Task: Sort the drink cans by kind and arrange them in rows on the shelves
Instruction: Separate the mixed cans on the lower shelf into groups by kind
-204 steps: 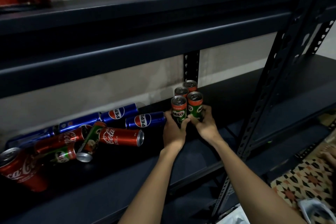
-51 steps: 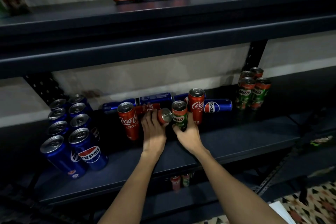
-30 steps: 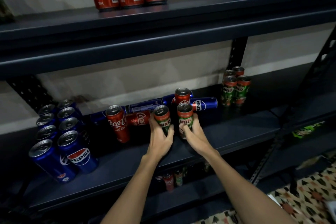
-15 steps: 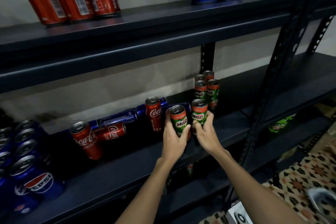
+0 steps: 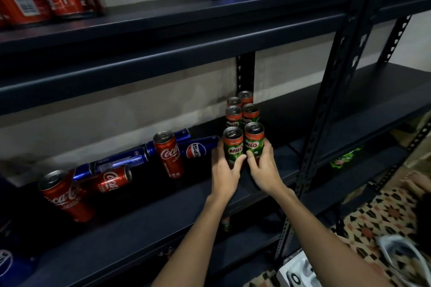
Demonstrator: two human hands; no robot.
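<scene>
L hand grips the left Milo can, R hand grips the right Milo can; both cans upright, side by side, touching, on the middle shelf just in front of four standing Milo cans. To the left: upright Coke can, lying Pepsi can, more Coke & Pepsi cans, some lying.

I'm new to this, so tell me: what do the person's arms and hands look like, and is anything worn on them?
Both arms are bare up to the frame edge: no sleeves in view. The left hand and right hand wear no gloves, and I see no rings, watch or bracelets.
</scene>
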